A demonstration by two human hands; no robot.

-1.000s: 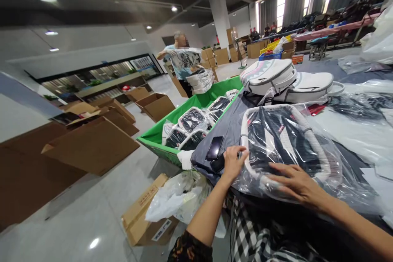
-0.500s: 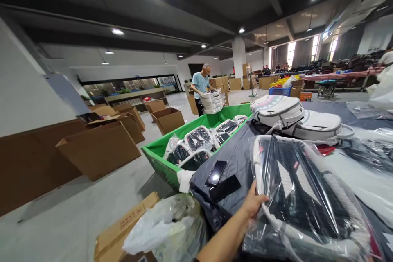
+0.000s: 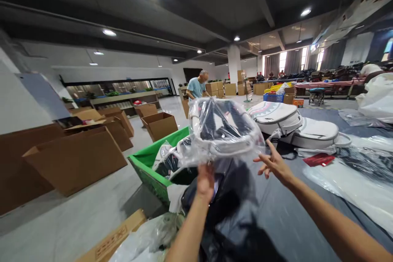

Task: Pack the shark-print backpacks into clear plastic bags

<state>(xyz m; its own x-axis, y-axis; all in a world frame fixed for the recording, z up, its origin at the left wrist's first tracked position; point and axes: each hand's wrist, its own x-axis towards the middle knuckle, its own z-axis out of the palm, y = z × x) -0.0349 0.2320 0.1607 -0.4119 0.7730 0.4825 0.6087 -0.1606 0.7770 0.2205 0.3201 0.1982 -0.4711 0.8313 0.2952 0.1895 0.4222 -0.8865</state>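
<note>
A white and black backpack (image 3: pixel 227 125) in a clear plastic bag is up in the air above the near end of the green-lined bin (image 3: pixel 162 145). My left hand (image 3: pixel 205 182) is at its lower edge, holding it from below; plastic and blur partly hide the fingers. To the right of the bagged backpack, my right hand (image 3: pixel 273 163) is open with fingers spread, apart from it and holding nothing. Other plastic-wrapped backpacks (image 3: pixel 166 157) lie in the bin. Two unwrapped white backpacks (image 3: pixel 273 114) rest on the dark-covered table (image 3: pixel 276 208).
Clear plastic bags (image 3: pixel 362 172) and a red packet (image 3: pixel 318 159) lie on the table's right side. Open cartons (image 3: pixel 76 159) stand on the floor at left. A flattened carton (image 3: pixel 112 239) and a plastic sack (image 3: pixel 147 237) are at lower left. A co-worker (image 3: pixel 196 86) stands beyond the bin.
The bagged backpack has gone from the table up and left toward the bin. My left hand moved left with it, and my right hand has come into view, open.
</note>
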